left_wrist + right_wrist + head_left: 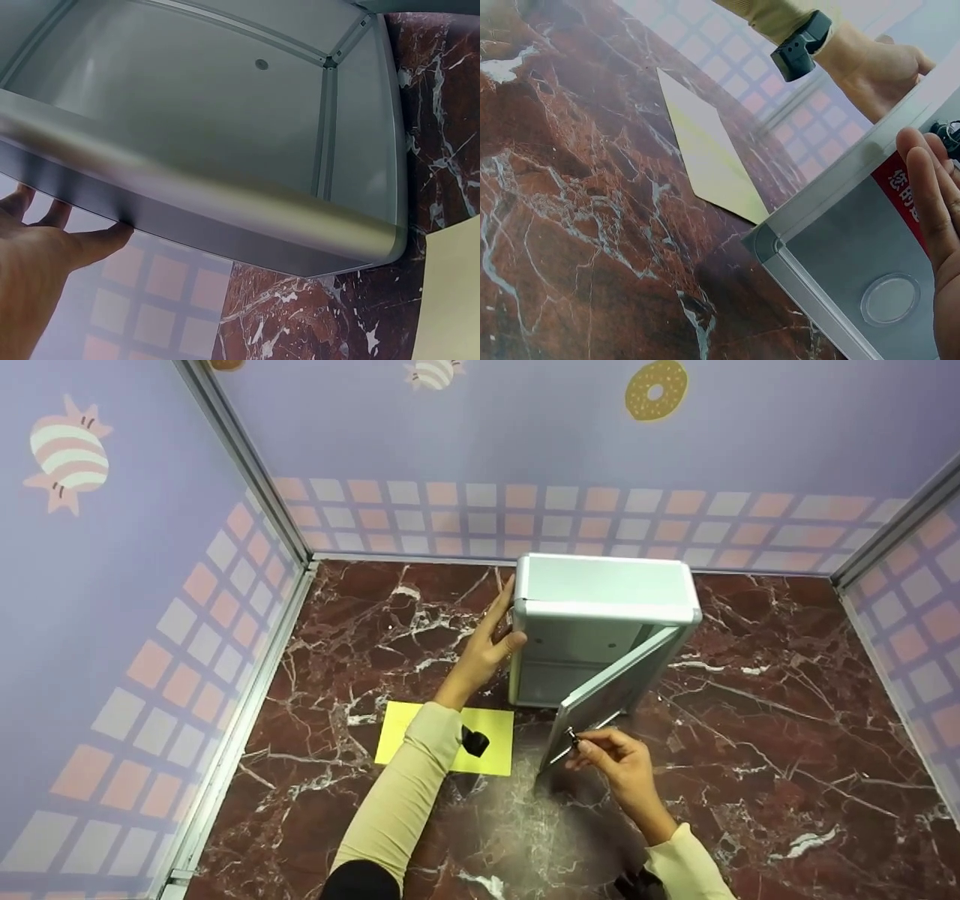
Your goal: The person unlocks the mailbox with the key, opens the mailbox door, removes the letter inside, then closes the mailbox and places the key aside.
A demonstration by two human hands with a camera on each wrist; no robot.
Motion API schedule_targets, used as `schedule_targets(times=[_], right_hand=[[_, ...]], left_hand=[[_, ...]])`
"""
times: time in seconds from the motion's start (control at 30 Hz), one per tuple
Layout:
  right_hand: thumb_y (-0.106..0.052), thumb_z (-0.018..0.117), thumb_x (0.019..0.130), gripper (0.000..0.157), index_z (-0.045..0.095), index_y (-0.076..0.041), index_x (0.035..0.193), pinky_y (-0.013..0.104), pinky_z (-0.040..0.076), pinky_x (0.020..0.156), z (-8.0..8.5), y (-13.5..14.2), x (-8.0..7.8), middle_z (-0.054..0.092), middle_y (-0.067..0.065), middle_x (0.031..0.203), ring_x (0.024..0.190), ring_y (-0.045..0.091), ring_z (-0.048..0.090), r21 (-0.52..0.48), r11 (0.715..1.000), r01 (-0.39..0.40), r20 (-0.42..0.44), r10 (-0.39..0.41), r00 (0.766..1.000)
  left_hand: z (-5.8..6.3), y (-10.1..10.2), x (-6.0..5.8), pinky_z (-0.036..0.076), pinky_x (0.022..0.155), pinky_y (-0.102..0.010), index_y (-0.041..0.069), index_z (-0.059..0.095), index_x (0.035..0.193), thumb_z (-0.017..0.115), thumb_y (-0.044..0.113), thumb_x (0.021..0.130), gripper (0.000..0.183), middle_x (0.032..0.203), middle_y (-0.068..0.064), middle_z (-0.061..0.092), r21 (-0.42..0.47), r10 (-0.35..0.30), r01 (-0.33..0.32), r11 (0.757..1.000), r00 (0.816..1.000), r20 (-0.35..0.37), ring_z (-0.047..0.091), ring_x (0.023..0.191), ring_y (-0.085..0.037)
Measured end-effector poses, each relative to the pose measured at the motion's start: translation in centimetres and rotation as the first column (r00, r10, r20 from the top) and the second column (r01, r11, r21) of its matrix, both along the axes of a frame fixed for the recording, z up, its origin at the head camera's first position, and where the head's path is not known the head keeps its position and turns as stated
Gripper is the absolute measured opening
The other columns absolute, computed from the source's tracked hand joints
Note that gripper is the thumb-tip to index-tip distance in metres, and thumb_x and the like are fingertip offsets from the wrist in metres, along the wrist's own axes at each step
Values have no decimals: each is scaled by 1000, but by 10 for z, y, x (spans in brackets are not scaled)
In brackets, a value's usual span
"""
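A silver metal box (607,579) stands upright on the marble-patterned surface, its hinged door (616,681) swung outward. My left hand (484,651) rests against the box's left side, fingers extended. In the left wrist view those fingertips (112,234) touch the outer wall. Near the door's free edge, my right hand (619,765) pinches a small black-headed key (575,740) at the lock. The right wrist view shows part of the black key (949,136) behind the fingers, beside a red label (901,196) with white characters. A round clear ring (890,298) sits on the door.
A yellow sheet (491,754) lies flat left of the door, partly under my left forearm. Purple panels with pink and white checks (465,519) wall in the back and both sides. A black wrist device (474,741) is on my left wrist.
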State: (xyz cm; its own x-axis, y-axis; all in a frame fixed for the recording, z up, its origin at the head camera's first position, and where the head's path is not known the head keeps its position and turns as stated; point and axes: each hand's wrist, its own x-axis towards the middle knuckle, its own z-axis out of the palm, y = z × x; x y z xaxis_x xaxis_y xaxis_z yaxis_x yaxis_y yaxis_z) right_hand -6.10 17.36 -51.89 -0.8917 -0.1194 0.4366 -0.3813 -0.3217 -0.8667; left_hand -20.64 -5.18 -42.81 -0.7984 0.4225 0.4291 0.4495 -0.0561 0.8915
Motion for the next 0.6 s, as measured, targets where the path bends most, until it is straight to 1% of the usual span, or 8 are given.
schedule_targets(times=[0.07,0.27,0.33,0.47,0.6], right_hand=[[22,52,91,12,54,28,101,41,58,59,1,-1,-2,61,35,77,69,26,71,0,1000,5,-5,-5,1000],[22,52,91,12,54,28,101,37,59,60,3,-5,-7,63,33,78,68,26,70,-7,1000,13,-19,-13,1000],[21,52,91,12,54,28,101,37,59,60,3,-6,-9,62,34,78,68,27,70,-10,1000,15,-16,-15,1000],[18,54,92,13,54,27,101,37,59,61,2,-10,-11,62,34,79,68,27,70,-8,1000,25,14,-25,1000],[17,55,92,14,53,28,101,38,59,61,1,-14,-12,63,33,80,69,27,70,-19,1000,20,44,-20,999]], left_hand=[[2,0,1,7,114,-56,3,11,156,57,55,89,96,161,-16,9,-14,5,-5,1000,1000,1,11,147,-27],[5,1,0,9,114,-57,4,11,156,56,56,89,96,161,-16,9,-11,5,-5,1000,1000,5,12,146,-26],[5,2,0,9,114,-57,4,12,156,57,57,89,97,161,-16,10,-12,11,-11,1000,1000,2,12,146,-27],[3,1,0,9,113,-59,4,12,156,58,56,89,97,161,-19,9,2,4,-4,1000,1000,11,12,146,-29],[0,1,0,13,114,-57,2,11,155,58,54,90,96,160,-20,9,21,-9,9,1000,1000,11,13,146,-29]])
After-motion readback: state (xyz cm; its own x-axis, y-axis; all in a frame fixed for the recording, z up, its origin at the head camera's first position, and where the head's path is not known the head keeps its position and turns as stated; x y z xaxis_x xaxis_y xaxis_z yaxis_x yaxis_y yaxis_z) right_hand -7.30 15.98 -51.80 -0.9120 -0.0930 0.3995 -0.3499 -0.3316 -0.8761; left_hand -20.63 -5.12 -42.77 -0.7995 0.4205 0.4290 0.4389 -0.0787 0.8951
